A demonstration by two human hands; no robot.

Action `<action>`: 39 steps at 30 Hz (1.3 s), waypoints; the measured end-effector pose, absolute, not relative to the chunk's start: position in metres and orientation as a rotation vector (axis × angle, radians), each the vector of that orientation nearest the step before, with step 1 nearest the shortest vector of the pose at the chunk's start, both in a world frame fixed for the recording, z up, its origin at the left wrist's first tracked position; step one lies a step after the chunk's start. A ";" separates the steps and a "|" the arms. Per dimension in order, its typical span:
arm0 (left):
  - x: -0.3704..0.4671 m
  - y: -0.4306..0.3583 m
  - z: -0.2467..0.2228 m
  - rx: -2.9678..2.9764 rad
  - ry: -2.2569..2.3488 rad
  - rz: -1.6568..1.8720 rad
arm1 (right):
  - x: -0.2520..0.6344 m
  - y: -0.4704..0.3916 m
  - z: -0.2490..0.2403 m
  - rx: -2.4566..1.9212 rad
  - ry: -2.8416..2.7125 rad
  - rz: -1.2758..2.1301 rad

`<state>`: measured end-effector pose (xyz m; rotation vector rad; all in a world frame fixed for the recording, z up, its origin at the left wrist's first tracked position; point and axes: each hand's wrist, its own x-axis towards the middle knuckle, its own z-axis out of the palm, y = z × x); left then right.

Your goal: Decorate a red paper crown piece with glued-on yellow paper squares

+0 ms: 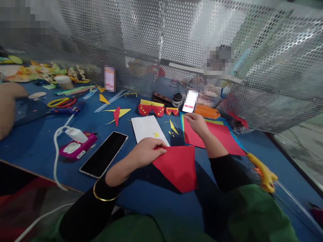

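Observation:
My left hand point(148, 152) pinches the upper left edge of a red paper sheet point(178, 168), which is held tilted above the blue table. Beyond that sheet, my right hand point(198, 123) is over the left part of a stack of coloured paper point(222, 134), red on top, just below a lit phone point(190, 101). Its fingertips are drawn together; whether anything is between them is too small to tell. Under the left hand's far side lies a white sheet point(148, 127) with yellow scraps on it. Small yellow paper pieces point(173, 127) lie between the two hands.
Red paper glasses point(151, 110) with yellow squares stand farther back. A dark phone point(104, 154) and a purple power strip point(78, 146) with a white cable are at left. A yellow glue gun point(263, 171) lies at right. Perforated metal mesh point(141, 30) borders the back.

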<state>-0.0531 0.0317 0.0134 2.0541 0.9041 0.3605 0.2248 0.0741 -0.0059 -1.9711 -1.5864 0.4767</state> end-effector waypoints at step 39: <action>-0.007 -0.020 -0.009 1.338 0.893 0.507 | 0.194 -0.174 -0.043 -1.698 -1.014 0.413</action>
